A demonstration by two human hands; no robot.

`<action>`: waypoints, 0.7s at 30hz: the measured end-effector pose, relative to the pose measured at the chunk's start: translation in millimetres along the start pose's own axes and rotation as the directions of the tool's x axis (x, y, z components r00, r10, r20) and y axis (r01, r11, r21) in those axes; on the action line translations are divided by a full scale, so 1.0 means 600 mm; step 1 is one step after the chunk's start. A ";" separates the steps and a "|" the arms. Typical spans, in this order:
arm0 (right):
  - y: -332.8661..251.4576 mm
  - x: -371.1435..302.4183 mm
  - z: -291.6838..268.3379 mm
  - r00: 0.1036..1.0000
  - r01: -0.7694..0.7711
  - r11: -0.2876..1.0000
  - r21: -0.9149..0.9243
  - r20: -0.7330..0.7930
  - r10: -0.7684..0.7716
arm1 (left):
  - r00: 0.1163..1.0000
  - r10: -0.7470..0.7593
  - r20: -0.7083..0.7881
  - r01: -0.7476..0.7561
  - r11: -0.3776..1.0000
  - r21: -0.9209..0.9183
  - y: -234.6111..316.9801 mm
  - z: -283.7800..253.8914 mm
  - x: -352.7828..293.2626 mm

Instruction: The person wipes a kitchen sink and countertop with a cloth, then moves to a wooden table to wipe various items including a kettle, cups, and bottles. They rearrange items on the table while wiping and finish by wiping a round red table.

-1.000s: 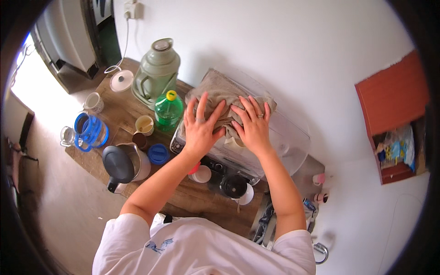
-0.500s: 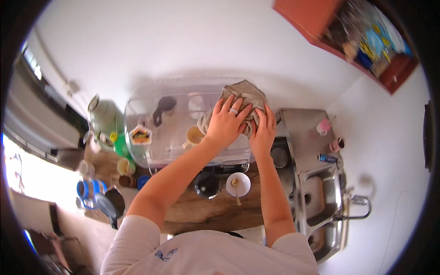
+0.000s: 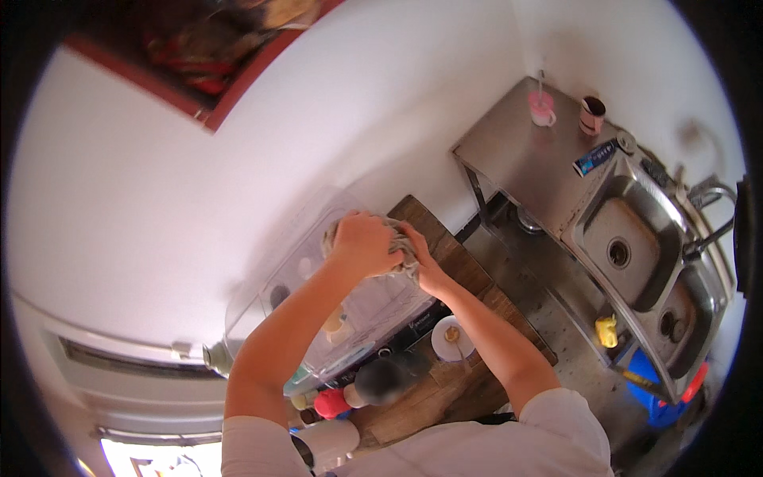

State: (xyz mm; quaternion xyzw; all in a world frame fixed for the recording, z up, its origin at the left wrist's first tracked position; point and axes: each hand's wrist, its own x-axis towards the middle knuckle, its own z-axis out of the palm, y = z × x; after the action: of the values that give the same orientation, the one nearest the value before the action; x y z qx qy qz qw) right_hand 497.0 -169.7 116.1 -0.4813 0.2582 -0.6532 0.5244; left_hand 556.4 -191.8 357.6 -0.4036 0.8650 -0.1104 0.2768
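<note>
A crumpled grey-brown cloth (image 3: pixel 404 245) is bunched between my two hands above the right end of a clear plastic cover (image 3: pixel 381 314). My left hand (image 3: pixel 366 245) is curled over the cloth from the left. From the right, my right hand (image 3: pixel 427 266) grips its other side, and its fingers are partly hidden by the folds. Through the cover, a pale yellow cup (image 3: pixel 332 319) shows faintly beside my left forearm. Just in front of the cover, a white bowl (image 3: pixel 453 339) with something small and tan in it sits on the wooden table (image 3: pixel 421 405).
To the right stands a steel counter (image 3: pixel 517 159) with a pink lidded cup (image 3: pixel 542 110), a pink mug (image 3: pixel 592 115) and a blue box (image 3: pixel 594 158). A double sink (image 3: pixel 628 230) adjoins it. A red cabinet (image 3: pixel 214 111) hangs at upper left. A red object (image 3: pixel 330 404) lies near my left elbow.
My view has swung right, bringing more of the sink and the floor into sight. My hands have gathered the cloth from a spread-out heap into a tighter bunch.
</note>
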 end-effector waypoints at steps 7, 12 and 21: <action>0.014 0.126 -0.003 0.912 -0.372 0.879 -0.298 0.060 0.406 | 0.960 -0.196 0.200 0.164 0.973 0.165 -0.053 -0.011 0.087; 0.003 0.081 0.003 0.957 -0.265 0.954 -0.139 0.084 0.278 | 0.990 -0.110 0.087 0.120 0.987 -0.111 -0.051 -0.020 0.043; -0.207 0.014 0.098 0.993 -0.043 0.800 -0.599 -0.116 -0.033 | 0.787 -0.219 -0.577 -0.045 0.912 -0.408 -0.038 0.098 -0.145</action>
State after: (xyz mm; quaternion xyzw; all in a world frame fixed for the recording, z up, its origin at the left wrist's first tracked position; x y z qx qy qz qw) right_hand 495.9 -128.3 247.5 -0.5815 0.4841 -0.5643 0.3302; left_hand 649.6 -139.0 352.6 -0.4340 0.8913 -0.0684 -0.1117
